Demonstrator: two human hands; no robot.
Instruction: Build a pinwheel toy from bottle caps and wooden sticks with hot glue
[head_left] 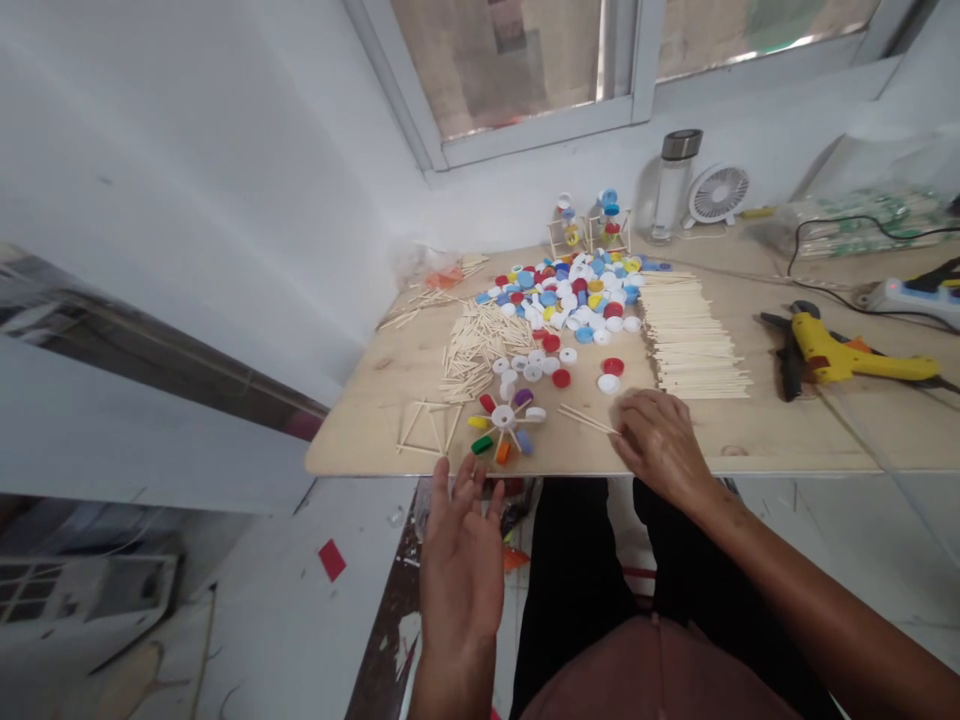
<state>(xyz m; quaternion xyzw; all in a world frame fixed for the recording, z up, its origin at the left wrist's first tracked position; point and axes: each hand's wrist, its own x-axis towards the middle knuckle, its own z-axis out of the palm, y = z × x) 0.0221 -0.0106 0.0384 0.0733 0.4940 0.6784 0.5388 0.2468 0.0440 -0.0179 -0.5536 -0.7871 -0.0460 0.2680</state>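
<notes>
And here the right hand (660, 445) curls half closed, fingertips at the ends of some thin sticks (589, 418) (whether it pinches them, one cannot tell), while the left hand (465, 540) spreads open, palm showing, nothing visible in it, by the edge of the table (352, 445)! The stick stack (694, 340) and cap pile (577, 290) sit farther back, seemingly for easy reach. Just beyond the left fingertips lies the cap wheel (503, 418): white hub, stick spokes, brightly mixed caps
</notes>
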